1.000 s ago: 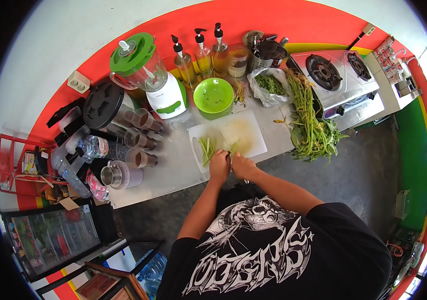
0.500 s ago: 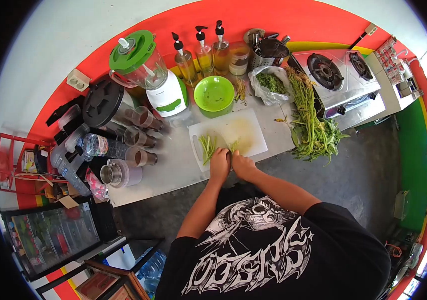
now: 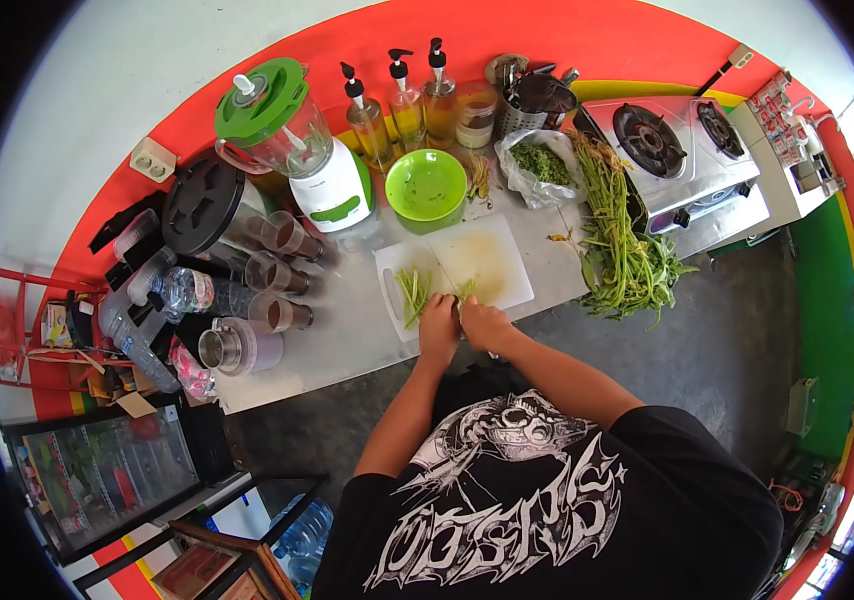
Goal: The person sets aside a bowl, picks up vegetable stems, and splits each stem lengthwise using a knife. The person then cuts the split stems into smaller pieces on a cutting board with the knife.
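Note:
On the white cutting board (image 3: 511, 268), my left hand (image 3: 438, 326) is closed over a bunch of cut green stems (image 3: 412, 293) that stick out to its left. My right hand (image 3: 485, 326), right beside it, is wrapped around a knife (image 3: 492, 355); the end of the handle shows below the palm, and most of the blade is hard to make out. Small chopped green pieces (image 3: 467, 287) lie just beyond my fingers. The stem ends under my left fingers are hidden.
A green bowl (image 3: 427, 188) stands behind the board, with a blender (image 3: 329, 190) to its left. Rightward lie a bag of chopped greens (image 3: 539, 165), a leafy bundle (image 3: 619, 235) and a gas stove (image 3: 687, 190). Cups (image 3: 282, 312) and a jar (image 3: 240, 346) stand at left.
My right hand has tilted slightly, and the knife handle now shows under it. My left hand stays over the stems. The whole view has shifted very slightly.

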Action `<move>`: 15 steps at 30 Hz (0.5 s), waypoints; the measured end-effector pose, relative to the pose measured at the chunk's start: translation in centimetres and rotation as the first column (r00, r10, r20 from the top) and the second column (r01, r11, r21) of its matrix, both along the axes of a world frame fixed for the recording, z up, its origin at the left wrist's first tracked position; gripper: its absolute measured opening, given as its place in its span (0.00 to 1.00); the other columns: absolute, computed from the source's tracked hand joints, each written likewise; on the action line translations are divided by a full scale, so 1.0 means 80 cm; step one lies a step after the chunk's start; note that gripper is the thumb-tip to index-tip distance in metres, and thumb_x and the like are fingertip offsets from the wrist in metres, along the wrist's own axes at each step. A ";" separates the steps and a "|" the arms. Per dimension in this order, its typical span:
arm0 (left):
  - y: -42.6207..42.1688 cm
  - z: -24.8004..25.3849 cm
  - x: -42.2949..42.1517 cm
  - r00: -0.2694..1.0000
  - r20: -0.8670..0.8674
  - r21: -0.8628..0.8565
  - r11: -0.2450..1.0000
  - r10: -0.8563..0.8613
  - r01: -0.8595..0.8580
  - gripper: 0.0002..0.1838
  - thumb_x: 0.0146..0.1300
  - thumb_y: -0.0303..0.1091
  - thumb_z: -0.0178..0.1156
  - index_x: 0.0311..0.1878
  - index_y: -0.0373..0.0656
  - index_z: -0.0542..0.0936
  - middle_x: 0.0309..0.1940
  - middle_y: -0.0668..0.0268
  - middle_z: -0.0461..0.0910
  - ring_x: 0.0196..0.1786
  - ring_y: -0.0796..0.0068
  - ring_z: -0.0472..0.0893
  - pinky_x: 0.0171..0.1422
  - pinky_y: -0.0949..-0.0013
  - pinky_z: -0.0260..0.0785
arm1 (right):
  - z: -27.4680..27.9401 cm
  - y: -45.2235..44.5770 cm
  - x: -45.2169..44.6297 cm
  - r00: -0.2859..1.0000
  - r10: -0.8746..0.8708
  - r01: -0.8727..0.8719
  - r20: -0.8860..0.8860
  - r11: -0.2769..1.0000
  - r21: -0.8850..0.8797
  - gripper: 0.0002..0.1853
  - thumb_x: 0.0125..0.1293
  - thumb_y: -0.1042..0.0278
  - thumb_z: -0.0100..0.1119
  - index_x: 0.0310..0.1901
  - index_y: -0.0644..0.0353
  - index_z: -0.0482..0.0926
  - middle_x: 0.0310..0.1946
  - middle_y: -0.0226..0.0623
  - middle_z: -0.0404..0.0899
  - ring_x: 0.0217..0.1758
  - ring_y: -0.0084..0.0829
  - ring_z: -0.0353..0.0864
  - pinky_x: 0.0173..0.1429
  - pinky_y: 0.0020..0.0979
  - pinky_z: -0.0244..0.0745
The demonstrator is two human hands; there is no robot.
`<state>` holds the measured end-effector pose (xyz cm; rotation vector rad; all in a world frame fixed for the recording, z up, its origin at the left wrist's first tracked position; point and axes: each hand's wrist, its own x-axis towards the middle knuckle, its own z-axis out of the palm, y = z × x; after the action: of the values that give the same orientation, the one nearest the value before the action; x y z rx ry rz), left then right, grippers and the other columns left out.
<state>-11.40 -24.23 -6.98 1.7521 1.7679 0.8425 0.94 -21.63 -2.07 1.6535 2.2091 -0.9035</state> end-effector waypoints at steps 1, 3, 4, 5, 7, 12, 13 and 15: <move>-0.001 0.000 0.001 1.000 -0.014 0.019 1.000 0.001 -0.001 0.06 0.66 0.27 0.55 0.40 0.37 0.80 0.38 0.51 0.78 0.44 0.43 0.79 0.48 0.48 0.72 | 0.005 -0.007 0.003 1.000 -0.008 0.008 0.005 1.000 -0.025 0.17 0.64 0.72 0.60 0.50 0.67 0.67 0.44 0.59 0.84 0.50 0.56 0.86 0.53 0.48 0.82; -0.001 0.004 0.001 1.000 -0.030 0.038 0.999 0.008 -0.006 0.06 0.66 0.27 0.55 0.40 0.37 0.80 0.38 0.51 0.77 0.44 0.43 0.78 0.48 0.48 0.72 | 0.006 -0.016 0.004 1.000 -0.010 0.011 0.010 0.999 -0.050 0.17 0.64 0.72 0.60 0.49 0.67 0.67 0.44 0.59 0.84 0.50 0.56 0.86 0.53 0.47 0.82; -0.002 0.008 0.002 1.000 0.000 0.062 0.998 0.014 -0.014 0.06 0.66 0.27 0.54 0.40 0.37 0.80 0.38 0.51 0.77 0.44 0.43 0.78 0.48 0.48 0.72 | 0.004 -0.019 0.006 1.000 -0.001 0.001 0.026 0.999 -0.032 0.15 0.66 0.71 0.58 0.50 0.67 0.68 0.44 0.58 0.84 0.50 0.54 0.87 0.52 0.46 0.83; -0.002 0.011 0.003 0.999 0.030 0.085 0.996 0.017 -0.020 0.06 0.66 0.27 0.54 0.39 0.37 0.80 0.38 0.51 0.77 0.44 0.43 0.78 0.48 0.48 0.72 | 0.001 -0.021 0.007 0.999 0.007 -0.006 0.044 1.000 -0.015 0.14 0.68 0.70 0.56 0.50 0.67 0.69 0.44 0.58 0.85 0.49 0.53 0.87 0.52 0.46 0.83; -0.002 0.007 0.003 1.000 0.014 0.075 0.997 0.018 -0.019 0.06 0.66 0.27 0.54 0.40 0.36 0.80 0.38 0.51 0.78 0.44 0.43 0.78 0.48 0.48 0.72 | -0.001 -0.010 0.007 0.999 -0.010 0.010 0.031 1.000 -0.023 0.14 0.68 0.70 0.56 0.50 0.67 0.69 0.43 0.58 0.85 0.49 0.53 0.87 0.52 0.46 0.83; -0.001 -0.002 0.002 0.999 0.023 0.049 0.998 0.027 -0.028 0.07 0.67 0.27 0.55 0.40 0.36 0.80 0.39 0.51 0.78 0.44 0.43 0.78 0.49 0.48 0.71 | 0.010 -0.018 0.007 0.999 -0.035 0.036 0.012 0.996 -0.083 0.16 0.64 0.71 0.60 0.49 0.67 0.68 0.45 0.60 0.84 0.50 0.56 0.86 0.54 0.48 0.82; -0.002 -0.001 0.003 0.999 0.010 0.062 0.997 0.036 -0.037 0.07 0.67 0.27 0.55 0.40 0.36 0.80 0.39 0.51 0.78 0.44 0.43 0.78 0.49 0.48 0.71 | 0.008 -0.022 0.006 0.999 -0.039 0.040 0.018 0.997 -0.070 0.16 0.64 0.71 0.60 0.49 0.67 0.68 0.45 0.60 0.84 0.50 0.56 0.86 0.54 0.48 0.82; -0.003 0.002 0.005 0.999 0.000 0.074 0.996 0.040 -0.040 0.06 0.67 0.27 0.55 0.40 0.36 0.80 0.39 0.50 0.78 0.44 0.43 0.78 0.49 0.48 0.71 | 0.001 -0.022 0.005 0.999 -0.048 0.049 0.026 0.997 -0.058 0.16 0.64 0.70 0.60 0.49 0.67 0.68 0.45 0.60 0.84 0.50 0.56 0.86 0.54 0.48 0.82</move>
<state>-10.97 -24.50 -6.83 1.7694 1.7996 0.9339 1.34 -23.37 -1.99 1.6889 2.1143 -0.9465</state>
